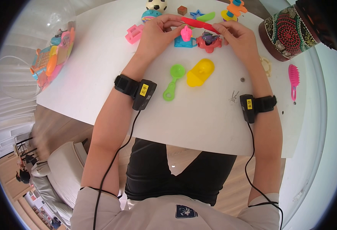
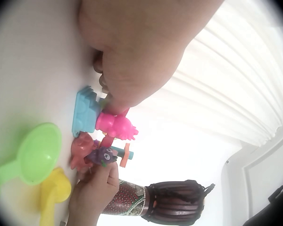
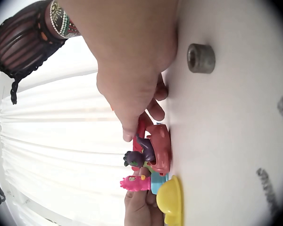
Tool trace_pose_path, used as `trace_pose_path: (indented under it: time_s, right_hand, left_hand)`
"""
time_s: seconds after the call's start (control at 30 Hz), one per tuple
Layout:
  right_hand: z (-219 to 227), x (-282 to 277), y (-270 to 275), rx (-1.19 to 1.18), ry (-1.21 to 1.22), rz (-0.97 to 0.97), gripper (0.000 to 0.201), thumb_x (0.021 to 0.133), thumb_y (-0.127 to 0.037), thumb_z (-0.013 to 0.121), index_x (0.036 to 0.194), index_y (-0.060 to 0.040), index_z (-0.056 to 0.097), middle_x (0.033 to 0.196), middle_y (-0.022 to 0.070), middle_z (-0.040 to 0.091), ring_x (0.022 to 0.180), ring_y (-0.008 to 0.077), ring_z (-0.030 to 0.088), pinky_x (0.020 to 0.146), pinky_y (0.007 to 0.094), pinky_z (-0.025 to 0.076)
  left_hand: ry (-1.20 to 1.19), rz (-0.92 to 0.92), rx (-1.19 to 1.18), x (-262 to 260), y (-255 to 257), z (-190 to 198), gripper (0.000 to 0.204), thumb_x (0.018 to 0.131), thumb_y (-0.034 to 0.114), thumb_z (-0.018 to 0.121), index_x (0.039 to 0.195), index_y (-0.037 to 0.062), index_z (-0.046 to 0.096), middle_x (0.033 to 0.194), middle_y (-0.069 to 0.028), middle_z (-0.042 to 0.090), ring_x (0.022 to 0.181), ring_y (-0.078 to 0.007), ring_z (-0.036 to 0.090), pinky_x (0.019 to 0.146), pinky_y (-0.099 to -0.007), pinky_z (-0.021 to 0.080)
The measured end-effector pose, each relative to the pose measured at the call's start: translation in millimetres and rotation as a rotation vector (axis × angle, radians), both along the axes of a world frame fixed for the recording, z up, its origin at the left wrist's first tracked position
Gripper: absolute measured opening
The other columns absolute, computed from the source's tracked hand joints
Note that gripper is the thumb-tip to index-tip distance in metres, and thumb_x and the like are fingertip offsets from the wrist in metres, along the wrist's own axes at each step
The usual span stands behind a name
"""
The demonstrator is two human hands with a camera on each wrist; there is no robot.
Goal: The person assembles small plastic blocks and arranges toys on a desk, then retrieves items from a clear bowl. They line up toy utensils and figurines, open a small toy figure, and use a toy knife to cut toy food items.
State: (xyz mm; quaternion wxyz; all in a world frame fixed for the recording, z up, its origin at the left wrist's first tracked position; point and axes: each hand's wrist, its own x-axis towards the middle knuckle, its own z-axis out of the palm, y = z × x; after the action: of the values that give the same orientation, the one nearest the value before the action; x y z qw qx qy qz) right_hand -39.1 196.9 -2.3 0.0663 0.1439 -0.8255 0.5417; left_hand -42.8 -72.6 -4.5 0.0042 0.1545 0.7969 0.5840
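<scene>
In the head view a red strip-like toy (image 1: 196,22) is pinched at its left end by my left hand (image 1: 156,36) and at its right end by my right hand (image 1: 240,41). Just below it stand a pink figure (image 1: 186,33) by a blue toy (image 1: 184,43), and a purple figure (image 1: 210,37) on a red toy car (image 1: 210,47). The left wrist view shows my left hand (image 2: 137,56) above the pink figure (image 2: 117,126). In the right wrist view my right hand (image 3: 132,70) is beside the purple figure (image 3: 140,155), and its thumb and fingers meet the red piece (image 3: 140,129).
Nearer on the white table (image 1: 199,122) lie a green scoop (image 1: 177,72) and a yellow toy (image 1: 201,72). A patterned drum (image 1: 289,33) and a pink brush (image 1: 293,80) are at the right. A pink toy (image 1: 134,33), a ball (image 1: 156,4) and a brown cube (image 1: 182,10) sit further back.
</scene>
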Motion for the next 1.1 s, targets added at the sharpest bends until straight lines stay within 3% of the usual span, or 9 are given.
trace_pose_path:
  time_s: [0.23,0.47,0.53,0.67,0.83,0.93,1.03,1.07,1.1]
  right_hand:
    - [5.4,2.7,-1.6,0.101,-0.011,-0.047,0.022,0.101,-0.024,0.073,0.110,-0.0052,0.080,0.087,-0.0019,0.070,0.075,0.0038,0.057,0.065,0.0200,0.043]
    - [-3.9,-4.1,-0.9,-0.065,0.054,0.008,0.023,0.098,-0.025,0.076,0.114,-0.0085,0.081,0.085,-0.0034,0.072,0.073,0.0044,0.056,0.062,0.0221,0.041]
    - [3.1,-0.3,0.2,0.064,-0.055,-0.013,0.025,0.098,-0.026,0.076,0.116,-0.0092,0.080,0.087,-0.0024,0.074,0.072,0.0040,0.058,0.061,0.0216,0.041]
    - [6.5,2.5,-2.4,-0.017,-0.095,0.021,0.025,0.098,-0.026,0.076,0.116,-0.0087,0.079,0.089,-0.0012,0.075,0.070,0.0039,0.060,0.059,0.0211,0.041]
    - [4.4,2.1,-2.4,-0.017,-0.070,0.012,0.023,0.098,-0.023,0.076,0.114,-0.0069,0.079,0.091,0.0004,0.077,0.067,0.0032,0.060,0.057,0.0206,0.040]
    - [6.1,2.8,-1.7,0.010,-0.052,0.034,0.021,0.098,-0.022,0.076,0.113,-0.0073,0.079,0.091,0.0009,0.077,0.066,0.0032,0.059,0.056,0.0209,0.040]
    - [6.7,3.1,-2.0,0.038,-0.054,0.006,0.022,0.097,-0.023,0.076,0.113,-0.0077,0.079,0.091,0.0012,0.077,0.065,0.0036,0.058,0.056,0.0209,0.041]
    - [6.3,3.0,-2.0,0.038,-0.054,0.006,0.022,0.097,-0.023,0.076,0.113,-0.0077,0.079,0.091,0.0012,0.077,0.065,0.0036,0.058,0.056,0.0209,0.041]
    - [5.5,2.7,-2.2,0.005,-0.070,-0.007,0.022,0.097,-0.024,0.077,0.113,-0.0078,0.079,0.091,0.0011,0.077,0.065,0.0037,0.057,0.056,0.0208,0.041]
  left_hand:
    - [0.037,0.010,-0.035,0.2,-1.3,-0.1,0.029,0.099,0.008,0.070,0.127,0.0014,0.069,0.109,-0.0027,0.077,0.079,-0.0010,0.059,0.073,-0.0167,0.049]
    - [0.032,0.035,0.015,2.1,1.6,0.6,0.037,0.099,0.008,0.070,0.135,0.0020,0.064,0.107,-0.0024,0.077,0.078,0.0001,0.057,0.071,-0.0163,0.047]
    - [0.045,0.056,0.131,0.9,3.8,-1.6,0.040,0.093,0.010,0.078,0.130,0.0041,0.067,0.100,0.0002,0.078,0.066,-0.0005,0.045,0.058,-0.0178,0.040]
    - [0.053,0.046,0.139,-2.0,3.2,-4.8,0.038,0.093,0.009,0.078,0.129,0.0033,0.067,0.100,-0.0002,0.078,0.066,-0.0005,0.045,0.058,-0.0181,0.039]
    - [0.014,0.059,0.174,1.8,4.8,2.2,0.034,0.097,0.013,0.076,0.127,0.0007,0.068,0.105,-0.0081,0.080,0.087,-0.0059,0.070,0.074,-0.0193,0.054]
    - [-0.021,0.058,0.186,4.4,5.1,6.8,0.027,0.101,0.013,0.071,0.126,0.0017,0.070,0.105,-0.0032,0.080,0.072,0.0021,0.054,0.061,-0.0156,0.041]
    - [-0.006,0.061,0.214,5.1,5.9,7.8,0.023,0.101,0.014,0.071,0.121,0.0021,0.073,0.103,-0.0007,0.080,0.066,0.0018,0.048,0.056,-0.0163,0.036]
    - [-0.006,0.061,0.214,5.1,5.8,8.5,0.023,0.101,0.014,0.071,0.121,0.0021,0.073,0.103,-0.0007,0.080,0.066,0.0018,0.048,0.056,-0.0163,0.036]
    - [-0.022,0.057,0.213,5.0,5.3,9.3,0.025,0.100,0.014,0.072,0.122,0.0008,0.073,0.106,-0.0044,0.080,0.077,-0.0019,0.060,0.064,-0.0173,0.045]
